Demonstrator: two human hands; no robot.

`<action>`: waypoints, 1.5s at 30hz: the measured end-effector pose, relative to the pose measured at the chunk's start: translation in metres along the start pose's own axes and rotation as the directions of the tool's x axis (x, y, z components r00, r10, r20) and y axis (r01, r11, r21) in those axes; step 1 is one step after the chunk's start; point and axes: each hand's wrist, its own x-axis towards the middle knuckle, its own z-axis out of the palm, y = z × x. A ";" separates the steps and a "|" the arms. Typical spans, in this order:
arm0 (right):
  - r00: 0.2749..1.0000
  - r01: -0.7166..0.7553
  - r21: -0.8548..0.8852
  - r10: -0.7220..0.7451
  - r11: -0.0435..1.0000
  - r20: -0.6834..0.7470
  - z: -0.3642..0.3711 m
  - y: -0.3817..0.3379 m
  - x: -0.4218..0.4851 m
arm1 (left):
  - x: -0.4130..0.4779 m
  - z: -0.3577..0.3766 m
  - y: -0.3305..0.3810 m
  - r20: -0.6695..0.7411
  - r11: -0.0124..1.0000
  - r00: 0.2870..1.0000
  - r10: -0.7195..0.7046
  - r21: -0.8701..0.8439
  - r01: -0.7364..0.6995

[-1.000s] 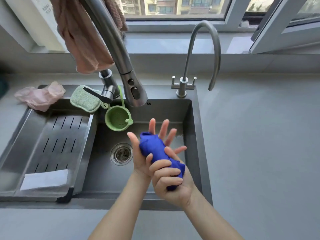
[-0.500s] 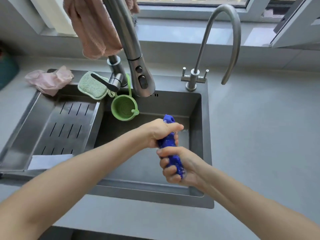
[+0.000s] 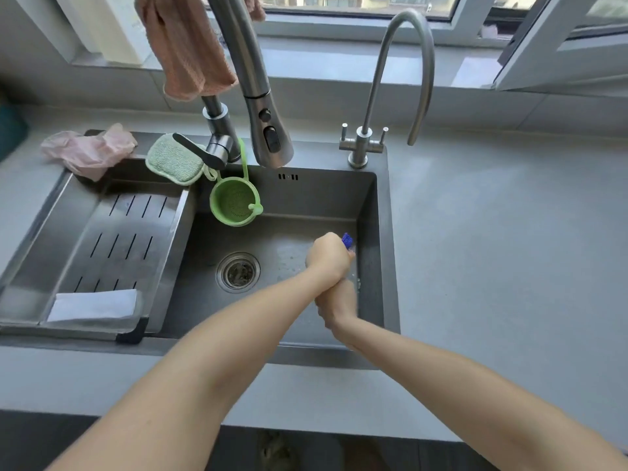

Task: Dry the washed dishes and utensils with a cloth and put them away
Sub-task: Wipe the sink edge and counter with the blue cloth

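Over the right part of the steel sink (image 3: 382, 232), both my hands are clenched around a rolled blue cloth (image 3: 347, 240). Only its far tip shows past my left hand (image 3: 327, 258), which grips the far end. My right hand (image 3: 336, 302) grips the near end, directly below and against the left hand. The rest of the cloth is hidden inside my fists. Water drops lie on the sink floor under the hands.
A pull-down tap (image 3: 261, 107) and a thin curved tap (image 3: 401, 79) rise behind the sink. A green strainer (image 3: 234, 205) hangs inside it. A green sponge (image 3: 173, 158), pink gloves (image 3: 88, 151), a pink towel (image 3: 187, 49) and a drain tray (image 3: 112, 239) holding a white cloth (image 3: 93, 305) lie left.
A second ago my left hand lay open under the cloth. It has closed on the far end, and both fists have drawn together and sunk lower into the sink, hiding most of the cloth.
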 end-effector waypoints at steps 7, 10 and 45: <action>0.993 0.100 0.077 -0.095 0.992 -0.072 -0.029 -0.003 -0.021 | -0.008 -0.030 -0.005 0.286 0.853 0.957 -0.043 -0.488 0.184; 0.986 0.141 0.163 -0.153 0.977 0.063 -0.060 -0.011 -0.034 | -0.014 -0.049 -0.013 0.463 0.833 0.882 0.092 -0.521 0.187; 0.478 -0.558 -0.294 0.011 0.776 -0.878 -0.465 0.118 0.086 | 0.080 0.067 0.123 -0.150 0.922 0.932 0.331 -0.160 -0.353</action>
